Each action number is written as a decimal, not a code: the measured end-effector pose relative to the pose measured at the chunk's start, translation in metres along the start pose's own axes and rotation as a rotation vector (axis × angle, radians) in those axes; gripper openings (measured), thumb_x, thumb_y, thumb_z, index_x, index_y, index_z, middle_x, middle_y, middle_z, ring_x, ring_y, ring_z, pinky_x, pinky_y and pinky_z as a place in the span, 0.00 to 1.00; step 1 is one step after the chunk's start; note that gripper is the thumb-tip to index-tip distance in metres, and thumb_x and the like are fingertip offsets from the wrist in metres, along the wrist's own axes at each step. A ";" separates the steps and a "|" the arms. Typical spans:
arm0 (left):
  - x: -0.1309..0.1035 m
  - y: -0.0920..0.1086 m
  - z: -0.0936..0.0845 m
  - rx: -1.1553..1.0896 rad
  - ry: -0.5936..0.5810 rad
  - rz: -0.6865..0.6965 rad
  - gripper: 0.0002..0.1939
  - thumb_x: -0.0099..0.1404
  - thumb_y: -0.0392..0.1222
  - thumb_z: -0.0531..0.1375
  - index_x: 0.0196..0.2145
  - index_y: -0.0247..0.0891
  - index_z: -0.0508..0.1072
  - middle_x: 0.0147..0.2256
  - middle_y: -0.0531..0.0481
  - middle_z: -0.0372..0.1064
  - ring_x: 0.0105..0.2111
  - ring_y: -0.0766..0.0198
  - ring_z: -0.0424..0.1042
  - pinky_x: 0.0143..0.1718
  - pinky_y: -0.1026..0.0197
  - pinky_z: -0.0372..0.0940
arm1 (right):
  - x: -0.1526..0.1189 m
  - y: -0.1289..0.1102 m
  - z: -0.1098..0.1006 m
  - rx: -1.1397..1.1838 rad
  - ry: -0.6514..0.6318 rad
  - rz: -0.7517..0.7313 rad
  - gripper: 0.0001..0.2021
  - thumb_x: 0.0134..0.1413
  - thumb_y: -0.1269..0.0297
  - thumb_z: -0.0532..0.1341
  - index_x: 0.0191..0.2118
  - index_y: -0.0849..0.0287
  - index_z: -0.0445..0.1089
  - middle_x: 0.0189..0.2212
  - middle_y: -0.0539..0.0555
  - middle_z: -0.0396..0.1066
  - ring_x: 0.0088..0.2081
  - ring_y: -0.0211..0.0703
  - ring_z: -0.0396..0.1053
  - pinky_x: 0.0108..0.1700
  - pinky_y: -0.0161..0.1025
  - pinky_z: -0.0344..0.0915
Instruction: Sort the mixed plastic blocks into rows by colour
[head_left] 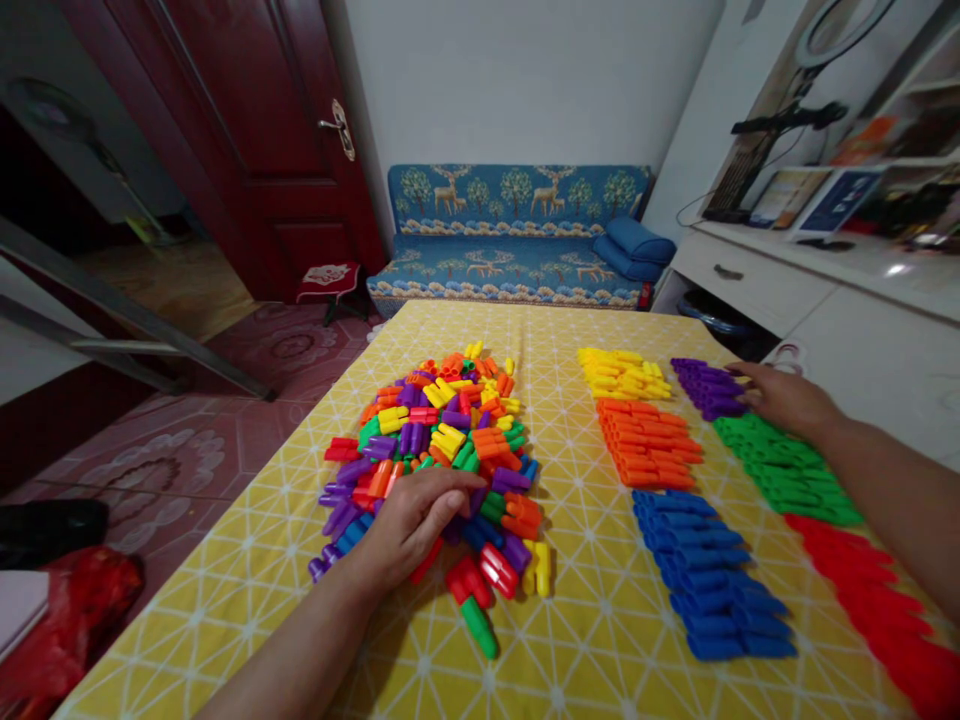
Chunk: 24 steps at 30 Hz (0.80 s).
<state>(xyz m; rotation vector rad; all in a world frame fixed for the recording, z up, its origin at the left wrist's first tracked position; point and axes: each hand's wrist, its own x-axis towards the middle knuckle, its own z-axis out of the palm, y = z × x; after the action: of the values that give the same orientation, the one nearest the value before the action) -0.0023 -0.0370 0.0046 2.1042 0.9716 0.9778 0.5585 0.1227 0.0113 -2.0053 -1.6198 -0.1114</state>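
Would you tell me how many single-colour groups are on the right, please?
6: left column, far to near, yellow group, orange group, blue group; right column, purple group, green group, red group. None appears hidden.

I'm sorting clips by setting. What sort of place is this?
Probably a home's living room: there's a blue deer-patterned sofa, a low stool beside the red door, and a yellow patterned tablecloth.

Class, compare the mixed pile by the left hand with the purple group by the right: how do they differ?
The mixed pile shows several colours; the purple group, one. The mixed pile's pieces point many ways, while the purple group's lie side by side. The mixed pile spreads wider than the purple group. Both lie on the yellow tablecloth.
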 end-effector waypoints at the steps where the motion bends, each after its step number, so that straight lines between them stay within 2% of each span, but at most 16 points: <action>1: 0.000 0.000 0.000 0.004 -0.003 -0.002 0.17 0.73 0.43 0.48 0.50 0.38 0.73 0.34 0.47 0.74 0.35 0.63 0.72 0.39 0.62 0.65 | 0.000 0.002 0.000 -0.061 -0.124 -0.033 0.21 0.45 0.76 0.67 0.48 0.62 0.75 0.39 0.62 0.77 0.32 0.41 0.71 0.35 0.39 0.58; 3: 0.000 0.001 0.000 0.012 -0.002 0.000 0.17 0.73 0.43 0.48 0.49 0.38 0.74 0.33 0.47 0.74 0.35 0.63 0.73 0.39 0.62 0.65 | 0.000 0.004 -0.002 -0.130 -0.252 -0.071 0.23 0.50 0.76 0.65 0.54 0.64 0.71 0.43 0.67 0.76 0.35 0.43 0.72 0.37 0.40 0.58; 6: 0.000 0.002 0.000 0.008 0.009 0.010 0.17 0.73 0.43 0.48 0.48 0.37 0.74 0.32 0.48 0.73 0.35 0.63 0.72 0.38 0.63 0.65 | -0.005 -0.002 -0.010 -0.171 -0.218 -0.050 0.24 0.52 0.73 0.65 0.56 0.65 0.68 0.44 0.68 0.75 0.38 0.44 0.72 0.38 0.41 0.59; 8: 0.000 0.003 0.000 0.008 0.014 0.014 0.17 0.73 0.43 0.48 0.48 0.36 0.75 0.32 0.47 0.74 0.35 0.63 0.72 0.38 0.63 0.65 | -0.013 -0.019 -0.017 -0.144 -0.143 -0.041 0.25 0.53 0.69 0.65 0.58 0.64 0.67 0.45 0.67 0.74 0.38 0.44 0.72 0.38 0.41 0.60; 10: 0.000 0.003 0.000 0.011 0.017 0.019 0.18 0.73 0.44 0.48 0.47 0.35 0.75 0.32 0.47 0.74 0.34 0.63 0.72 0.38 0.62 0.65 | -0.027 -0.048 -0.026 -0.036 -0.037 -0.066 0.24 0.55 0.67 0.64 0.58 0.64 0.66 0.45 0.66 0.74 0.38 0.43 0.73 0.39 0.39 0.62; 12: 0.000 0.003 0.000 0.016 0.021 0.023 0.19 0.73 0.44 0.48 0.46 0.34 0.75 0.32 0.46 0.74 0.34 0.63 0.72 0.38 0.62 0.65 | -0.047 -0.087 -0.034 0.132 0.068 -0.128 0.22 0.56 0.66 0.63 0.57 0.64 0.67 0.47 0.65 0.73 0.41 0.41 0.73 0.40 0.37 0.65; 15: 0.001 0.004 0.000 0.029 0.030 0.030 0.18 0.73 0.44 0.48 0.45 0.34 0.76 0.31 0.47 0.75 0.34 0.63 0.73 0.38 0.63 0.65 | -0.093 -0.152 -0.043 0.393 0.122 -0.253 0.18 0.57 0.67 0.61 0.53 0.59 0.70 0.48 0.60 0.73 0.42 0.41 0.73 0.43 0.37 0.67; 18: 0.002 0.003 0.001 0.051 0.038 0.030 0.18 0.72 0.45 0.50 0.44 0.35 0.77 0.33 0.46 0.76 0.35 0.63 0.74 0.38 0.63 0.66 | -0.151 -0.208 -0.041 0.521 -0.006 -0.432 0.11 0.58 0.63 0.61 0.45 0.56 0.73 0.44 0.55 0.75 0.43 0.42 0.73 0.46 0.41 0.69; 20: 0.002 0.004 0.001 0.060 0.037 0.034 0.16 0.72 0.45 0.51 0.43 0.36 0.77 0.35 0.45 0.77 0.36 0.62 0.75 0.39 0.63 0.66 | -0.189 -0.237 -0.033 0.533 -0.192 -0.525 0.08 0.57 0.63 0.61 0.40 0.54 0.75 0.41 0.53 0.76 0.43 0.43 0.74 0.47 0.42 0.70; 22: 0.002 0.004 0.002 0.065 0.044 0.054 0.14 0.71 0.44 0.53 0.42 0.36 0.77 0.37 0.45 0.77 0.37 0.62 0.75 0.39 0.63 0.67 | -0.220 -0.259 -0.020 0.550 -0.313 -0.532 0.07 0.57 0.64 0.60 0.38 0.53 0.76 0.42 0.53 0.76 0.45 0.44 0.73 0.48 0.44 0.70; 24: 0.002 0.006 0.002 0.072 0.050 0.081 0.12 0.69 0.41 0.55 0.42 0.36 0.77 0.37 0.45 0.77 0.37 0.62 0.75 0.39 0.63 0.67 | -0.242 -0.276 -0.006 0.560 -0.321 -0.481 0.10 0.54 0.65 0.61 0.43 0.53 0.75 0.47 0.55 0.74 0.50 0.47 0.71 0.53 0.48 0.68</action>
<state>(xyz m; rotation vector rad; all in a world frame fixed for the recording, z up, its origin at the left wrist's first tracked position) 0.0025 -0.0393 0.0082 2.2030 0.9658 1.0551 0.2404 -0.0603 0.0211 -1.2328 -2.0281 0.4603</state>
